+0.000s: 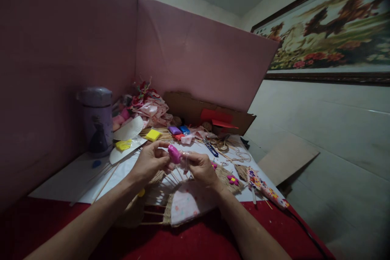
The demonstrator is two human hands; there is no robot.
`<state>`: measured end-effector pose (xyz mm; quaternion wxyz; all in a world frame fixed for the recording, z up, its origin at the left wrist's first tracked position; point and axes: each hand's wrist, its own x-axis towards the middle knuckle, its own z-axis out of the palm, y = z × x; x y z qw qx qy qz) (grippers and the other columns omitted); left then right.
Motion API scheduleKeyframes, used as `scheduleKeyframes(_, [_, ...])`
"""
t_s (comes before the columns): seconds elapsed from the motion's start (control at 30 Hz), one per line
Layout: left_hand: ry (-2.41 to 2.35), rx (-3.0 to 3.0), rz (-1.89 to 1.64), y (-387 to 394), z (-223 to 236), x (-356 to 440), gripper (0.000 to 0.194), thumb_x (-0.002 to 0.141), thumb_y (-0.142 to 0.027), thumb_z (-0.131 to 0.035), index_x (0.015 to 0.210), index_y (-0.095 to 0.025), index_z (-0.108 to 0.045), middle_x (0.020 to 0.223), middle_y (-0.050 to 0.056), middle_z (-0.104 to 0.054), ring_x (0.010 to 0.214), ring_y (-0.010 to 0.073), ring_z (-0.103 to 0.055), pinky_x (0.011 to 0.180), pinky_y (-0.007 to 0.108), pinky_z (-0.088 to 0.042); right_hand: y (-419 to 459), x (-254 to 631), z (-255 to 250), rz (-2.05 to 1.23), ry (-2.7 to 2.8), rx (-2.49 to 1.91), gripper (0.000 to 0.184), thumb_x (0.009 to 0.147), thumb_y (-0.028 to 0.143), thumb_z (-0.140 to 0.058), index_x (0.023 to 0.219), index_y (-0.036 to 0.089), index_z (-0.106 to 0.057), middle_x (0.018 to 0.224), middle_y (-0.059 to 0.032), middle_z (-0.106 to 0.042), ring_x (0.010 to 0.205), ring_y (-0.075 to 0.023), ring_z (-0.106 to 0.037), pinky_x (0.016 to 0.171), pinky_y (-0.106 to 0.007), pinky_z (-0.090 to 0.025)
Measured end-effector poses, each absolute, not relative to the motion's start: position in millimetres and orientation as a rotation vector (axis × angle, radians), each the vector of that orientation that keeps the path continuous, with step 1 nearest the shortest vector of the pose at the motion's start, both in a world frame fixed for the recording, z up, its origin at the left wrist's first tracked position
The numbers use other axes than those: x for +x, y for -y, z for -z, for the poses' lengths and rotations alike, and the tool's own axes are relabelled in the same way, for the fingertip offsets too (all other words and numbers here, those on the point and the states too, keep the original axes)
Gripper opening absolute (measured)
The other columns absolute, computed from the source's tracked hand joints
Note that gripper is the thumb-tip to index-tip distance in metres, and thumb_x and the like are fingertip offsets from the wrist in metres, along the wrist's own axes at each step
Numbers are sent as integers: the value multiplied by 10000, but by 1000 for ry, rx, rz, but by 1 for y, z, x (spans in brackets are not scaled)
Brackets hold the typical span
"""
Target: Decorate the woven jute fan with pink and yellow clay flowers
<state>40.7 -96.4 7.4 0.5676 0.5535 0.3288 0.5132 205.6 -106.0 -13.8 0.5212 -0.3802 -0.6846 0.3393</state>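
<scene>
The fan [189, 205] lies at the front of the counter [195, 248]. Behind it to the left stands a canister [98, 130]; cardboard [190, 110] stands before the rear partition [201, 57].

A person's left hand [149, 160] and right hand [203, 169] are both bare, with slender fingers [161, 144]. The left forearm [91, 213] and right forearm [248, 221] are also bare, smooth in outline and slim at the wrist, widening toward the bottom edge of the view. In the dim light, the nails are too small to make out.
</scene>
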Motion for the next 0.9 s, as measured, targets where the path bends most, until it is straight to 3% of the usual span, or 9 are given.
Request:
scheduleKeyframes(0.3, [-783, 1297, -1163, 95, -7, 39, 442, 539, -193, -732, 914, -134, -505, 488, -27, -615, 431, 148, -594, 446, 250, -484, 110, 207, 3, -774, 1768, -941, 129, 691, 229, -659, 801, 200, -718, 689, 6, -591, 636, -122, -491, 590, -230, -400])
scheduleKeyframes(0.47, [-821, 1387, -1180, 95, 0, 43, 415, 576, -197, -702, 927, -140, -486, 459, -55, -580, 381, 142, -563, 410, 255, -473, 110, 205, 6, -834, 1725, -967, 149, 709, 298, -645, 657, 161, -676, 594, 18, -514, 574, -109, -445, 527, -210, -356])
scheduleKeyframes(0.67, [-817, 1534, -1200, 94, 10, 45, 334, 632, -167, -650, 927, -158, -495, 506, -55, -583, 422, 137, -575, 431, 246, -473, 109, 203, 14, -834, 1679, -972, 145, 696, 305, -666, 687, 160, -665, 645, 12, -546, 595, -108, -455, 536, -205, -363])
scheduleKeyframes(0.8, [-811, 1511, -1176, 95, 8, 46, 416, 635, -167, -635, 1017, -152, -471, 516, -55, -592, 431, 142, -580, 436, 252, -479, 108, 204, 15, -882, 1574, -1013, 195, 680, 309, -681, 595, 140, -634, 534, 33, -492, 501, -79, -396, 468, -196, -328])
scheduleKeyframes(0.9, [-821, 1448, -1152, 95, 3, 45, 499, 601, -176, -656, 1051, -140, -445, 529, -46, -614, 430, 154, -588, 431, 268, -490, 106, 206, 14, -957, 1509, -996, 199, 670, 333, -687, 634, 137, -670, 582, 8, -566, 520, -88, -441, 467, -198, -357])
